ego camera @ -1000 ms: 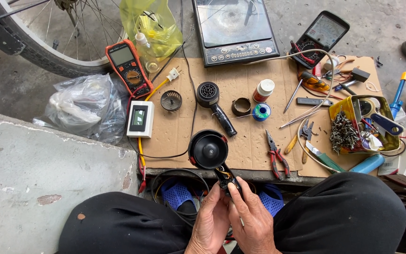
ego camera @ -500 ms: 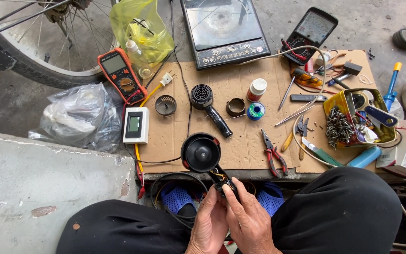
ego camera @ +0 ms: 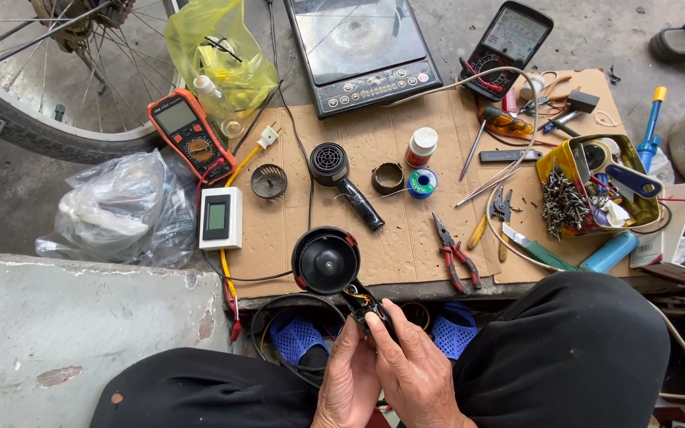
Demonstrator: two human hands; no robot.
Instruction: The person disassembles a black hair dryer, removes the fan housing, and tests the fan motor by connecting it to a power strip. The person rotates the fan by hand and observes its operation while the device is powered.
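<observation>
the hands [ego camera: 390, 372] hide most of the small black part [ego camera: 368, 311] they pinch, and the wheel [ego camera: 33, 87] and cooktop [ego camera: 362, 47] run off the top edge.

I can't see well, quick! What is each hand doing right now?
Left hand: closed around the handle end of the black round-headed hair dryer body.
Right hand: fingers pinching the same handle end, by its small coloured wires.

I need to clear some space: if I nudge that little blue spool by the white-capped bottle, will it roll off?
The blue spool lies flat on the cardboard, hole upward, so it would probably slide rather than roll. It looks small and likely light. The bottle stands touching it and might tip.
</observation>
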